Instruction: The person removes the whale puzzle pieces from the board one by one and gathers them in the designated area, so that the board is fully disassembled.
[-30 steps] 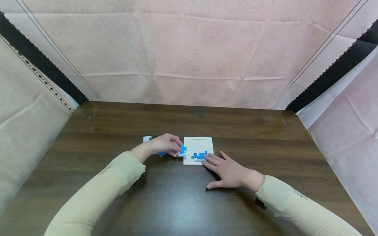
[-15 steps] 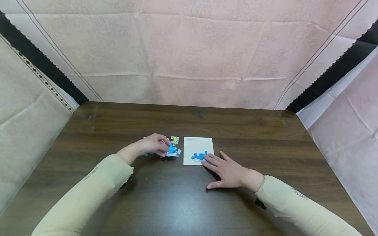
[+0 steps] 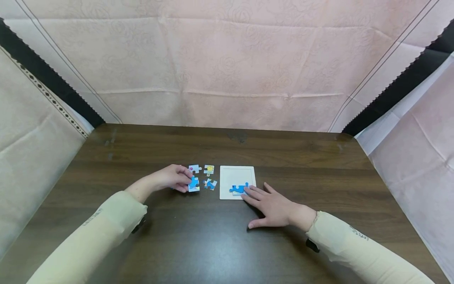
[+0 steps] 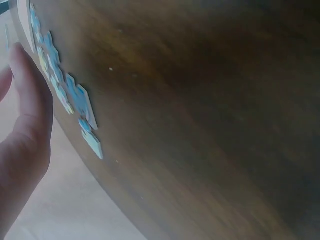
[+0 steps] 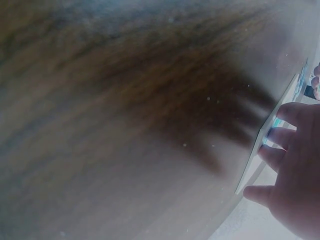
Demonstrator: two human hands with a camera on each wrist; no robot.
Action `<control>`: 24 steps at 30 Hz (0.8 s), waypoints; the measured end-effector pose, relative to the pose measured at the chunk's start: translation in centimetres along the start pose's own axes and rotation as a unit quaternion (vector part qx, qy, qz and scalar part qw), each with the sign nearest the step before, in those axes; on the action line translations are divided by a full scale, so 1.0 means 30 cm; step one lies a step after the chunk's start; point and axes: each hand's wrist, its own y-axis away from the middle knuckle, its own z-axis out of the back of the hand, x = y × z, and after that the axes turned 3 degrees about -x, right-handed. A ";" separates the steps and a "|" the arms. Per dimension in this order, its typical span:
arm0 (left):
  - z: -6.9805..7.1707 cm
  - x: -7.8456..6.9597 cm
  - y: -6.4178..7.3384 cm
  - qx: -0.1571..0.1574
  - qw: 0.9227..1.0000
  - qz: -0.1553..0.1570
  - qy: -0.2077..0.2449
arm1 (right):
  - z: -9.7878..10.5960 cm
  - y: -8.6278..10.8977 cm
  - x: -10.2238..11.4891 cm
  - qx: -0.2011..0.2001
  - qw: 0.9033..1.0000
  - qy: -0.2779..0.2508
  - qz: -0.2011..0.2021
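My left hand (image 3: 173,178) hovers over the table at the left of the white puzzle board (image 3: 237,176). Its fingertips pinch the left side of a blue puzzle piece (image 3: 194,184) with a pale lower edge. Beside it are a piece with a yellow sun (image 3: 209,169), a pale piece (image 3: 195,168) and a blue-and-white piece (image 3: 210,184). My right hand (image 3: 274,206) lies spread, fingertips touching the board's lower right near a blue piece (image 3: 239,188). In the left wrist view, several pieces (image 4: 80,100) lie beyond the left hand (image 4: 27,105).
The dark wooden table (image 3: 227,236) reaches back to a pale pink cloth (image 3: 227,71). More pieces are partly hidden behind the left hand. In the right wrist view, the board's edge (image 5: 250,162) shows beside the right fingers.
The left hand has drawn left from the board's edge with the blue piece, uncovering the sun piece and others beside it. The right hand has stayed in place.
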 end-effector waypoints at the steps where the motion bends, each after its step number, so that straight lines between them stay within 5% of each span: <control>1: 0.003 0.005 0.002 0.001 1.000 0.001 -0.001 | 0.001 0.000 0.001 -0.001 1.000 0.000 0.000; 10: 0.023 0.046 0.021 -0.003 1.000 0.001 -0.030 | 0.001 -0.001 0.003 0.001 1.000 0.001 -0.001; 24: 0.047 0.098 0.063 0.005 1.000 0.005 -0.016 | -0.004 -0.002 0.002 -0.001 1.000 0.008 0.000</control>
